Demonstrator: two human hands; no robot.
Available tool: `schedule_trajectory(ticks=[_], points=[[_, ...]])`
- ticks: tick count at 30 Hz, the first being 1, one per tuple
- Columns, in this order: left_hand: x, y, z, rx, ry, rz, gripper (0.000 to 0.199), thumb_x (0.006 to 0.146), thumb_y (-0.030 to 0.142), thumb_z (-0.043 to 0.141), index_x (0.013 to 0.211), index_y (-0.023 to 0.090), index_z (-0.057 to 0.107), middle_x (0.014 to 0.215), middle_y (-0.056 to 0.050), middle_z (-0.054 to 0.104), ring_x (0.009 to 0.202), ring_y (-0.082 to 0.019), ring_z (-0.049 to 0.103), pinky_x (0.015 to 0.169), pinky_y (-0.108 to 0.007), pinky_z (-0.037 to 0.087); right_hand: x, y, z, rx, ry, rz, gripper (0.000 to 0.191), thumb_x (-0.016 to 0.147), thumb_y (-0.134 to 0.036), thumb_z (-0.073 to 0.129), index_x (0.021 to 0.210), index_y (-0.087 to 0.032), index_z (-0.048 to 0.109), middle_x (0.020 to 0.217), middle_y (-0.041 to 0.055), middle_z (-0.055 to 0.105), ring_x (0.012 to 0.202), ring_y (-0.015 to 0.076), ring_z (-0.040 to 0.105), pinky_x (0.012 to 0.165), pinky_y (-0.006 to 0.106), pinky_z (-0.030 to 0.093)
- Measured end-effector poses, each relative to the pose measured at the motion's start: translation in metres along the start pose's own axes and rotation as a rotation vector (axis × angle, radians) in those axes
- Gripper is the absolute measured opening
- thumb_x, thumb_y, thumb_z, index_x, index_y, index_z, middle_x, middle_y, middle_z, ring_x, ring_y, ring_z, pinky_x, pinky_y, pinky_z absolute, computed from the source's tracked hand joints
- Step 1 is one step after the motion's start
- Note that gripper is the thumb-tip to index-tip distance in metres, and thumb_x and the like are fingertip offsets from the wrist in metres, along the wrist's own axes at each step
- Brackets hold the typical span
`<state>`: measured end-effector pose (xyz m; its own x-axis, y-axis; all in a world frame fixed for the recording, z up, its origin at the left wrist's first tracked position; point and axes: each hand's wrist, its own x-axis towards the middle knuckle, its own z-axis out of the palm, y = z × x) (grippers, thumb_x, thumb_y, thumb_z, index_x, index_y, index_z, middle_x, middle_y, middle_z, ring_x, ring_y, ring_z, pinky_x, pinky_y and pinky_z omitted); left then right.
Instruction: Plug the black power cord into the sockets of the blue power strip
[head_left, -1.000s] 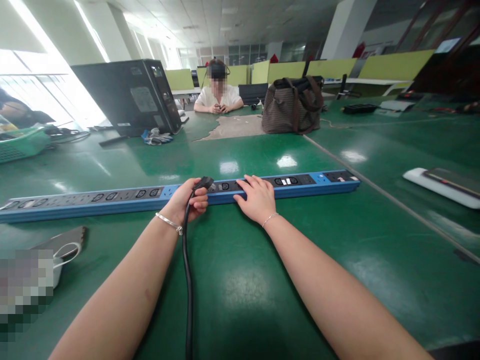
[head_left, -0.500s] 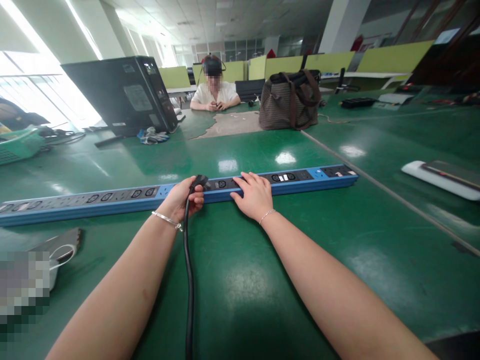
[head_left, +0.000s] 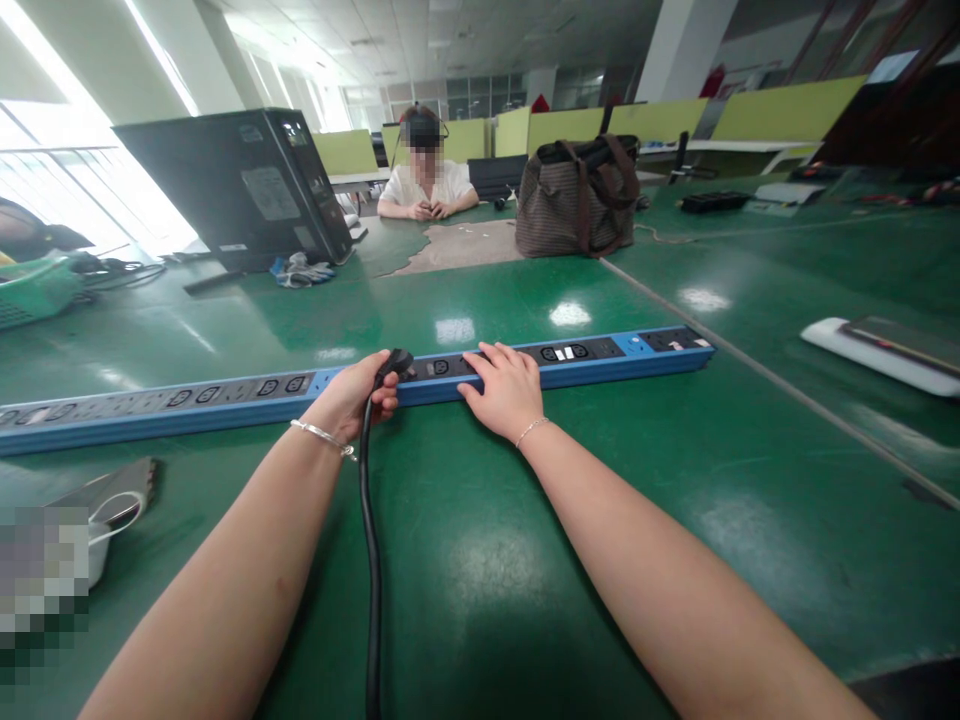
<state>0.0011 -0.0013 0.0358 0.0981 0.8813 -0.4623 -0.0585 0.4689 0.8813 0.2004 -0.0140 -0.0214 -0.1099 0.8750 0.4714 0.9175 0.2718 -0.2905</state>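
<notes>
A long blue power strip [head_left: 630, 366] with black sockets lies across the green table. My left hand [head_left: 356, 393] is closed around a black plug [head_left: 396, 365] just above the strip, left of its middle. From the plug a thick black cable [head_left: 372, 560] runs down toward the bottom edge. My right hand [head_left: 506, 390] rests on the strip to the right of the plug, fingers spread over its top and thumb at the near side; it holds nothing that I can see.
Behind the strip stand a black computer case [head_left: 240, 190], a glove [head_left: 301, 270] and a brown bag [head_left: 574, 200]. A person [head_left: 427, 185] sits across the table. A green basket [head_left: 37, 290] is at left, a white device [head_left: 877, 355] at right.
My left hand has moved slightly left with the plug and cable. My right hand stays on the strip. The whole view has shifted a little.
</notes>
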Motion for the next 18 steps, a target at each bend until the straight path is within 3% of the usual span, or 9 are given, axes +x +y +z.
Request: schedule_trajectory(ticks=[11,18], points=[[-0.005,0.003,0.012,0.07,0.175,0.013,0.041,0.091,0.039,0.038,0.056,0.019,0.041,0.036,0.007,0.03,0.032,-0.008,0.042,0.033,-0.017,0.037,0.0,0.0,0.001,0.001,0.006,-0.002,0.044,0.084,-0.043,0.057,0.124,-0.026,0.06,0.138,0.0048,0.052,0.129,0.0243,0.039,0.106,0.043,0.025],[-0.012,0.008,0.025,0.254,0.268,0.074,0.039,0.092,0.039,0.036,0.06,0.018,0.045,0.04,0.004,0.041,0.037,-0.01,0.052,0.033,-0.016,0.038,-0.001,0.0,0.001,-0.001,0.017,-0.004,0.043,0.084,-0.043,0.057,0.124,-0.027,0.061,0.137,0.0048,0.053,0.129,0.0241,0.039,0.106,0.043,0.025]])
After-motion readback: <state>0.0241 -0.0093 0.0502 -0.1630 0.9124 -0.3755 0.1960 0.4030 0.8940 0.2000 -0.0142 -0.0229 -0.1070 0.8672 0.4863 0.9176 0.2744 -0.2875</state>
